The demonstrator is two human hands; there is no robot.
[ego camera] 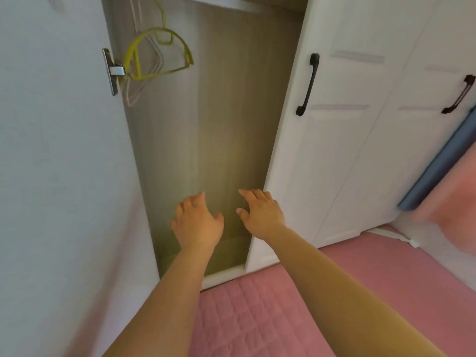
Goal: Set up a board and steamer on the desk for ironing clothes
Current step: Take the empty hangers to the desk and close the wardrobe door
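Observation:
I face an open wardrobe compartment [206, 124] with a bare wood-grain back panel. Neither a board nor a steamer is in view. My left hand [197, 222] and my right hand [260, 215] both reach into the lower part of the compartment, side by side, fingers spread and holding nothing. They are a short way above the compartment's floor [229, 253].
A yellow-green hanger [159, 52] and thin pale hangers dangle at the compartment's upper left, by a metal hinge [113, 70] on the open white door [64, 176]. Closed white doors with black handles [307, 83] stand to the right. A pink quilted mat [270, 318] covers the floor.

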